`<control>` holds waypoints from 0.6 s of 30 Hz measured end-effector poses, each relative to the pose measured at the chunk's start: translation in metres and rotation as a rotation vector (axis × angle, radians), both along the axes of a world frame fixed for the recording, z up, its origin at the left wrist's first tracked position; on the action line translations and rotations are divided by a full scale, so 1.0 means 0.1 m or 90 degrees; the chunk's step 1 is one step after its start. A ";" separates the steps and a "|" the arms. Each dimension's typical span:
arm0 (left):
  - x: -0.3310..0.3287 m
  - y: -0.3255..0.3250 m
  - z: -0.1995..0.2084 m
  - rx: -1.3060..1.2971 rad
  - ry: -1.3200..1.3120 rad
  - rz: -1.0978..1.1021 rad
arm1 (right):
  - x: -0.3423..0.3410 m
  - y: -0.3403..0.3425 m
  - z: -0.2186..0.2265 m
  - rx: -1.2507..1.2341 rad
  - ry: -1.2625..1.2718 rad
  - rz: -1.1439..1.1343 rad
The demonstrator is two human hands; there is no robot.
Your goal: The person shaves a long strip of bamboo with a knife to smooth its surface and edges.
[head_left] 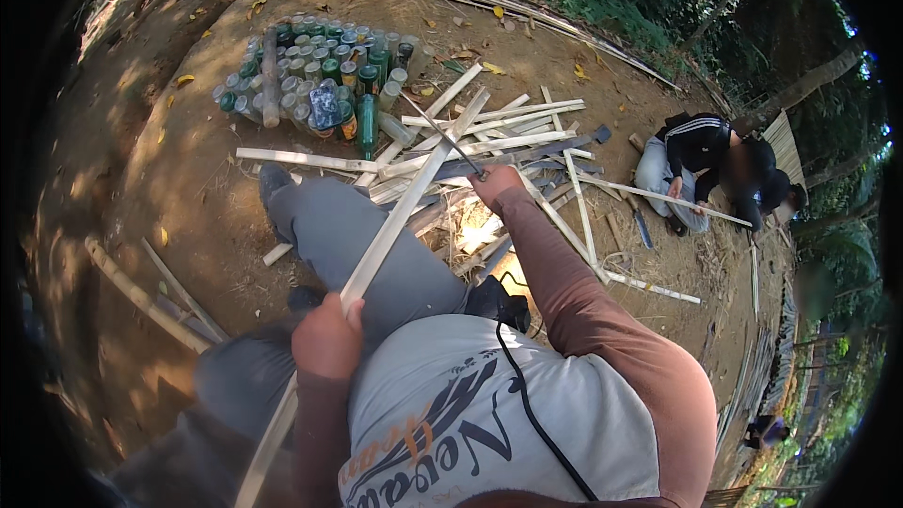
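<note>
A long pale bamboo strip (388,233) runs slantwise across my lap, from the lower edge up to the pile ahead. My left hand (327,335) is closed around it near my thigh. In my right hand (496,186), the fingers are wrapped round the handle of a knife (450,141); most of the handle is hidden in the fist. Its thin dark blade points away to the upper left, and its tip lies beyond the strip's right side. Whether the blade touches the strip, I cannot tell.
Many split bamboo strips (515,141) lie crisscrossed on the dirt ahead. Behind them, at the left, stand glass bottles and jars (324,61) with a short log (271,85) on top. At the right, a crouching person (701,160) holds another strip (696,209). A bamboo pole (141,292) lies left.
</note>
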State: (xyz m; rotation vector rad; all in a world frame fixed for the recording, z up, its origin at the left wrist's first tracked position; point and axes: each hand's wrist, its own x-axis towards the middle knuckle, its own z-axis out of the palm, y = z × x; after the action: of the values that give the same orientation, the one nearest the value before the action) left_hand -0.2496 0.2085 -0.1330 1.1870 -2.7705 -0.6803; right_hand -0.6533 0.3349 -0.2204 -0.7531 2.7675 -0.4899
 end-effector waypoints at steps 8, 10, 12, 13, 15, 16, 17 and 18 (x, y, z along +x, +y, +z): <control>-0.06 -0.18 -0.12 0.099 -0.010 0.021 | -0.07 -0.32 0.28 0.100 0.013 0.024; -0.12 -0.19 -0.15 0.121 -0.014 0.020 | -0.11 -0.40 0.27 0.160 0.081 0.050; -0.15 -0.22 -0.23 0.159 -0.030 0.015 | 0.06 -0.43 0.11 0.106 0.084 0.057; -0.11 -0.23 -0.23 0.161 -0.025 0.018 | 0.24 -0.49 0.15 0.109 0.105 0.126; -0.04 -0.26 -0.25 0.167 -0.010 0.011 | 0.29 -0.57 0.40 0.184 0.116 0.209; -0.03 -0.26 -0.27 0.166 -0.010 0.002 | 0.07 -0.53 0.35 0.164 0.071 0.095; -0.07 -0.25 -0.27 0.165 -0.004 -0.011 | -0.26 -0.43 0.29 0.144 0.033 -0.022; -0.11 -0.25 -0.27 0.161 0.003 -0.016 | -0.50 -0.35 0.24 0.147 0.078 -0.057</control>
State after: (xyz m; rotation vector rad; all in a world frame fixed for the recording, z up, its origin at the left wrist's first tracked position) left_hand -0.2602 0.1836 -0.1601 1.1867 -2.7628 -1.0599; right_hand -0.7036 0.3002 -0.1962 -0.6258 2.9132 -0.1385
